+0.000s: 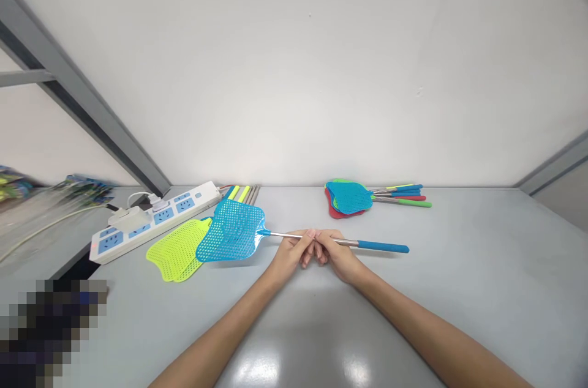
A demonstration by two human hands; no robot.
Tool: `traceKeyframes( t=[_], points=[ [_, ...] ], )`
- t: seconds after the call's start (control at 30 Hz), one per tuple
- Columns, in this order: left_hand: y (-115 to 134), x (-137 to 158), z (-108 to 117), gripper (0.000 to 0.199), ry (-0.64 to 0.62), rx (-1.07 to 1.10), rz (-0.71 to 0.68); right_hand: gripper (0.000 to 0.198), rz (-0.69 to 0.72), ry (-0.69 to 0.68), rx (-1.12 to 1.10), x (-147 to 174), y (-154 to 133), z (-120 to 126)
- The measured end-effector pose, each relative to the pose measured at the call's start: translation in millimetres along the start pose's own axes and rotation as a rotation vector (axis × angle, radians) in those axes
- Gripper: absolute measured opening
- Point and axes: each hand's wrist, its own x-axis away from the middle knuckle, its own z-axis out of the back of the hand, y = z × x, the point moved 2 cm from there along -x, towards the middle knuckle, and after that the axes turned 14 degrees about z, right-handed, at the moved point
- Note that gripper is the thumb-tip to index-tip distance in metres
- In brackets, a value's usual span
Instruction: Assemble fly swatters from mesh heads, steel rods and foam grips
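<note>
A blue fly swatter [233,231] with a perforated head, a thin metal shaft and a blue grip [383,246] lies crosswise between my hands, its head to the left. My left hand [297,248] pinches the shaft near the middle. Right beside it, my right hand [337,252] is closed on the same shaft; the two hands touch. Partly under the blue head lie yellow-green fly swatter heads [177,251]. Behind it, yellow and blue grips [239,193] and bare metal rods [252,194] rest near the wall.
A pile of blue, green and red fly swatters [353,198] lies at the back right, handles pointing right. On the left is a white power strip [156,223] with plugs and a cable. Clear-wrapped packages [68,195] lie beyond the grey frame post [82,79]. A pixelated patch covers the lower left.
</note>
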Motion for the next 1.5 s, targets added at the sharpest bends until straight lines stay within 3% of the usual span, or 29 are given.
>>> traceKeyframes(
  t=[0.17,0.3,0.6,1.17,1.5],
  points=[
    [-1.7,3.0,3.9,0.04,-0.134,0.075,0.18,0.039,-0.029,0.0,0.003,1.5,1.5,1.4],
    [-2.1,2.2,2.3,0.038,-0.2,0.148,0.229,0.038,-0.039,0.003,-0.043,-0.7,2.9,2.5],
    [-8.9,-3.2,2.0,0.033,-0.145,0.199,0.171,0.037,-0.051,0.03,-0.048,-2.4,1.2,4.6],
    [-7.3,-4.3,6.0,0.033,-0.135,0.236,0.233,0.033,-0.047,0.067,-0.035,-6.7,0.7,9.2],
    [-5.3,-6.6,11.1,0.032,-0.102,0.352,0.23,0.034,-0.021,0.095,-0.045,-16.2,-6.6,26.4]
  ],
)
